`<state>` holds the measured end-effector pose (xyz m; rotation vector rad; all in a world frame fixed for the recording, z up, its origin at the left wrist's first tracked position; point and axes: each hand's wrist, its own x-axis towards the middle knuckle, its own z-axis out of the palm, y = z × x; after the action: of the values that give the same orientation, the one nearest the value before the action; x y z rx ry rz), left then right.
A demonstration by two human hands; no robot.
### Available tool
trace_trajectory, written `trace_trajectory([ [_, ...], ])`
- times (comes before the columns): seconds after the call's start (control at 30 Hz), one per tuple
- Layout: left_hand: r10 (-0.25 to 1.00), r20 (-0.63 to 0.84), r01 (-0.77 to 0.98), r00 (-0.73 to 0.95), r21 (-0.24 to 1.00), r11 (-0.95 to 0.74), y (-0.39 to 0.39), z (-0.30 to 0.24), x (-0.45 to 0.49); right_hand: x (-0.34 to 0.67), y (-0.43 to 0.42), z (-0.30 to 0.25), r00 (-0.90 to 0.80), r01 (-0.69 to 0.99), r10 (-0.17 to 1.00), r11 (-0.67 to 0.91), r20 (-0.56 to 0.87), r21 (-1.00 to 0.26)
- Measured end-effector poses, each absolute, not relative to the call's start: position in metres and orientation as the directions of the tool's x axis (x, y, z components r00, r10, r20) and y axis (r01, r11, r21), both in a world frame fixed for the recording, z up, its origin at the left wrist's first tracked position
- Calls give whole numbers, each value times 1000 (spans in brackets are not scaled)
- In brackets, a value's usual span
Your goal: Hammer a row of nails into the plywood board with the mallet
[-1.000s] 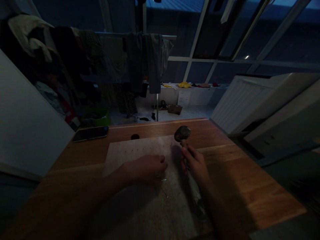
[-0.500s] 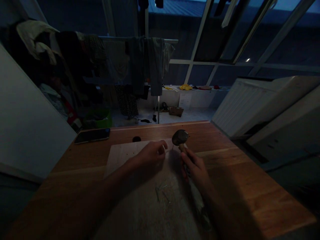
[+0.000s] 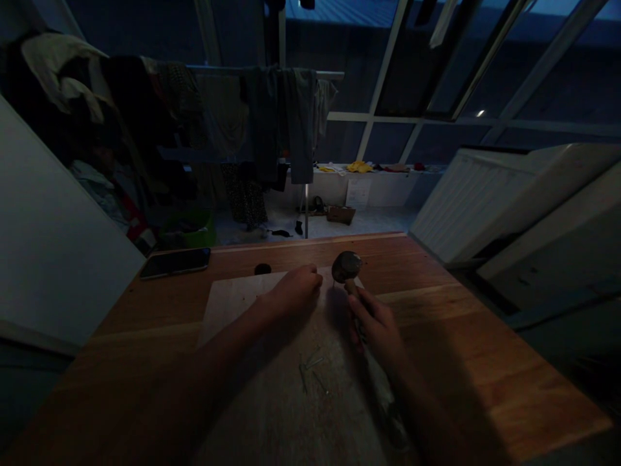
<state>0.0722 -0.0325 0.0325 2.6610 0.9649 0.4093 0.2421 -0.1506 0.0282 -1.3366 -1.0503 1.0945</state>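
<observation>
The room is dim. A phone (image 3: pixel 175 262) lies far out beyond the left hand (image 3: pixel 295 288), near the table (image 3: pixel 451 323) edge, and a small dark round thing (image 3: pixel 262 268) sits just beyond that hand's wrist side. A few loose nails (image 3: pixel 310 366) lie on the board (image 3: pixel 233 301) between the two forearms, nearer the body than either hand. Past the table, clothes (image 3: pixel 272 116) hang on a rack. Nothing lies between the hands.

The left hand rests on the board's far part with its fingers bunched tight together, the tips turned toward the hammer (image 3: pixel 346 266). Whether they pinch anything is too dark to tell. The right hand (image 3: pixel 376 323) is clamped around the hammer's handle, just behind the head. The handle runs back under the palm toward the body. The head stands just beyond the right fingertips and just beside the left knuckles, low over the board's far edge; whether it touches the board I cannot tell.
</observation>
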Motion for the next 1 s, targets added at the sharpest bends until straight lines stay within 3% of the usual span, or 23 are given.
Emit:
trace_trajectory([
  [0.23, 758, 211, 483, 617, 659, -577, -24, 8, 78, 244, -150, 21, 159, -15, 986, -46, -48, -999],
  [0.33, 782, 220, 429, 583, 735, -526, -21, 1, 76, 244, -150, 21, 158, -1, 987, -39, -39, -999],
  [1.0, 823, 257, 429, 506, 753, -499, -22, 2, 74, 233, -151, 28, 111, 1, 994, 23, 23, -1000],
])
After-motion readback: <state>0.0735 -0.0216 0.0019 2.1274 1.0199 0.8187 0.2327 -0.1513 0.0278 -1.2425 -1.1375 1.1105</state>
